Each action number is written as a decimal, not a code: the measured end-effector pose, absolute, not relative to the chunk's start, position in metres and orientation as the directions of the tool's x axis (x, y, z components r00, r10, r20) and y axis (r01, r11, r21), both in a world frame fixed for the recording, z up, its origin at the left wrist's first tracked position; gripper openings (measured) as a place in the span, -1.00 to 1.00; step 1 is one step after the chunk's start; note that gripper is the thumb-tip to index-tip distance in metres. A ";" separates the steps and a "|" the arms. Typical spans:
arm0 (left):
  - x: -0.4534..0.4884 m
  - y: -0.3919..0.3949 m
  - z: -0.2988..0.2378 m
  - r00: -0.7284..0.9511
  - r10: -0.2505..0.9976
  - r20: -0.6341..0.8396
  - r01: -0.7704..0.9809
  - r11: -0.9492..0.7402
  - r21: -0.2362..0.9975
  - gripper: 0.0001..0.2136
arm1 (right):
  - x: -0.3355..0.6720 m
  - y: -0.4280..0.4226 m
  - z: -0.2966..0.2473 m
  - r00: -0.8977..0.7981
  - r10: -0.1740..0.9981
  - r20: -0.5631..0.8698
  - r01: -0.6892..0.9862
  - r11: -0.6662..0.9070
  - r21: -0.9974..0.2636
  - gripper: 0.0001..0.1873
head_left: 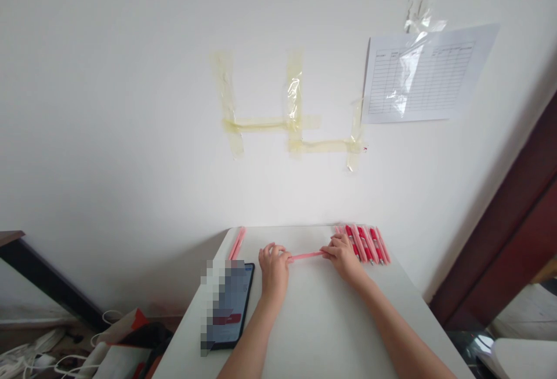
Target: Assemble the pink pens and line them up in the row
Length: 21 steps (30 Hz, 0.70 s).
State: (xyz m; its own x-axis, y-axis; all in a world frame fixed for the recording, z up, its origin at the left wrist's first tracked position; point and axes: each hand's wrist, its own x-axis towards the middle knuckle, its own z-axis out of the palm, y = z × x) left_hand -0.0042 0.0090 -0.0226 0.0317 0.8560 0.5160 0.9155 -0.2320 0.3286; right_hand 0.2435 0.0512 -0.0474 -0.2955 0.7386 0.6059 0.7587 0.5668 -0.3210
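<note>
Stretched level between my two hands is a slim pink pen-like stick (306,256), just above or on the white table. My left hand (275,266) pinches its left end, fingers curled. At the other end, the fingertips of my right hand (343,256) are closed on it. Beside my right hand lies a row of several red pens (366,244) alternating with pink sticks (360,242). A pair of similar pink sticks (237,244) rests at the table's far left corner. Exactly what kind the pink sticks are is too small to make out.
A phone (232,309) lies left of my left forearm, partly blurred out. The white table (322,321) meets a wall bearing yellowed tape (261,126) and a taped printed sheet (418,80). Cables and bags (117,338) crowd the floor at left; dark red wood (500,222) stands at right.
</note>
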 end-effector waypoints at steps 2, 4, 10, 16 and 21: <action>-0.005 0.010 -0.022 0.036 0.861 0.507 0.914 -0.233 0.331 -0.69 | 0.242 0.051 -0.047 -0.283 0.736 0.615 0.755 0.566 -0.330 -0.81; -0.005 0.010 -0.022 0.037 0.862 0.505 0.914 -0.234 0.332 -0.69 | 0.242 0.050 -0.046 -0.274 0.735 0.620 0.752 0.565 -0.339 -0.81; -0.004 0.011 -0.021 0.025 0.860 0.510 0.929 -0.208 0.306 -0.60 | 0.239 0.046 -0.042 -0.259 0.733 0.629 0.752 0.562 -0.345 -0.82; -0.003 0.010 -0.021 0.033 0.885 0.465 0.936 -0.190 0.296 -0.59 | 0.239 0.043 -0.038 -0.250 0.725 0.642 0.754 0.562 -0.341 -0.82; 0.001 0.008 -0.022 0.000 0.877 0.480 0.922 -0.186 0.340 -0.62 | 0.241 0.042 -0.034 -0.265 0.732 0.628 0.775 0.548 -0.313 -0.80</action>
State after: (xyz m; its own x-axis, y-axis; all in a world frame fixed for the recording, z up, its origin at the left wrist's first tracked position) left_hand 0.0005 0.0080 -0.0217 0.0001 0.8774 0.4797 0.9216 -0.1862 0.3404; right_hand 0.2415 0.0421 -0.0342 -0.2645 0.7322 0.6276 0.7754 0.5484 -0.3130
